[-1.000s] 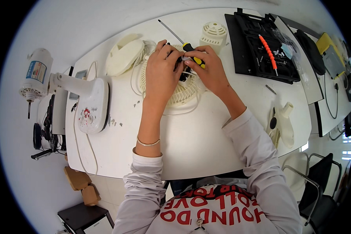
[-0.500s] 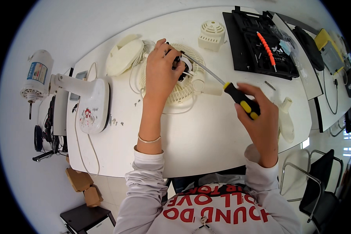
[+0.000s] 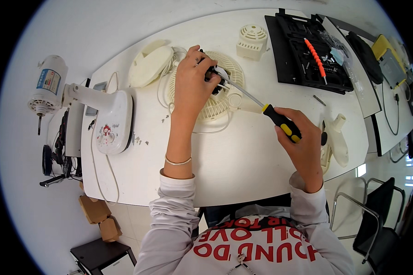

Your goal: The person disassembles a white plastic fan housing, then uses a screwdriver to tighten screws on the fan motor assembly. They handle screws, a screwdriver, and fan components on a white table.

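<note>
White table (image 3: 243, 156), fan in pieces
Left hand (image 3: 190, 87) clamps motor on fan grille (image 3: 215, 98) at 12 o'clock; right hand (image 3: 300, 142) fists screwdriver (image 3: 280, 123), whose tip could slip off

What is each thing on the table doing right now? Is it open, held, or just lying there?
Screwdriver: held in right hand, tip at the fan grille.
Fan grille: lying flat, pressed by left hand.
Tool case: open.
Fan base: lying on its side, taken apart.
Round cover: off, lying loose.
Vented cap: standing alone.
</note>
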Available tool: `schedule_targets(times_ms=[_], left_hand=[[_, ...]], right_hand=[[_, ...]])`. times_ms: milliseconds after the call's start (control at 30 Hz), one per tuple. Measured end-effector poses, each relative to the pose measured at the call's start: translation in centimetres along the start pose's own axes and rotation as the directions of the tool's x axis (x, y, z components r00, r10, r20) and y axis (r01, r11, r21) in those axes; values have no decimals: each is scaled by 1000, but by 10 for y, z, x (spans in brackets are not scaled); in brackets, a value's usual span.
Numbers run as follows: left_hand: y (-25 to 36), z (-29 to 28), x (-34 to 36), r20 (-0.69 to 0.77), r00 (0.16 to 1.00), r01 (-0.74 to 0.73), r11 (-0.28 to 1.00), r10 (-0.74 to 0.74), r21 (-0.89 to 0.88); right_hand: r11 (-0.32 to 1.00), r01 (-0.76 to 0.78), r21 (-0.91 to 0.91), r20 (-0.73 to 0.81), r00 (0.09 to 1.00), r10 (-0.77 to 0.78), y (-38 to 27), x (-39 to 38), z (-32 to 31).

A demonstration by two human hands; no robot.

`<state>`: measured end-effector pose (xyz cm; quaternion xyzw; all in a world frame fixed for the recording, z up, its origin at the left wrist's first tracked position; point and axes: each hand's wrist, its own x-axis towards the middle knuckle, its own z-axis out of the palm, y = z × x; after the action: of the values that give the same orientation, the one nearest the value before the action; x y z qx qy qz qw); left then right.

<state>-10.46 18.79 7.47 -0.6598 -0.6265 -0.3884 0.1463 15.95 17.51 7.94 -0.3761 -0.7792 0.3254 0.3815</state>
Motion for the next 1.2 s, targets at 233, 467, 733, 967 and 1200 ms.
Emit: schedule_targets(times_ms=[233,467,733,967,1200], left_hand=[[0,0,1,10,1000,13,1000,-13,-15],[-2,-2,-2,13,1000,8,1000,-8,-12],[0,-2,-5,8,1000,-4,1000,4,9],[0,-1,-1,-9,999,-42,999,42,-4],[-2,-3,-3,7,1000,-1,998,2,-58]], right_hand=[[1000,-5,21,34,999,5,5,-2,1],[886,326,-330,81,945,-317,-3,3,-3],[881,-373,290,267,916,300,5,15,-14],[-355,-726,588,806,491,330,43,11,-7],[556,-625,548,515,776,365,17,9,-6]])
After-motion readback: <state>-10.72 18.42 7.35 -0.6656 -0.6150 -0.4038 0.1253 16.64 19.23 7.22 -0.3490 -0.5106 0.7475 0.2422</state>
